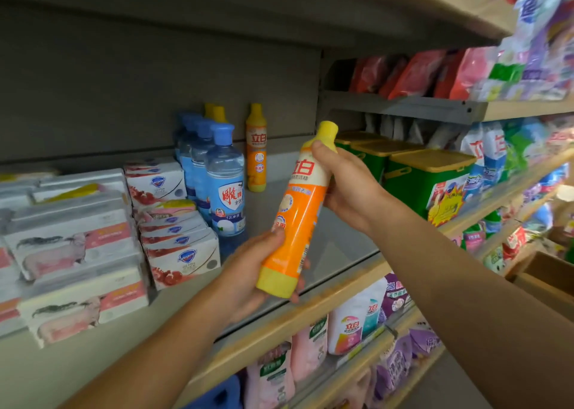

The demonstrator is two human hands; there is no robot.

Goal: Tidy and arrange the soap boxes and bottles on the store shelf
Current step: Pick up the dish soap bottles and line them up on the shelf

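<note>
Both grips grasping orange bottle (298, 212), left hand (248, 272) low, right hand (348, 184) high, cap tilted up-right

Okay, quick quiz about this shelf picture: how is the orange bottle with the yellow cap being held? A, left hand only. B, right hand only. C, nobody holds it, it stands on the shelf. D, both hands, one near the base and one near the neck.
D: the left hand grips the orange bottle near its base while the right hand grips it just below the yellow cap, tilted above the shelf.
</note>
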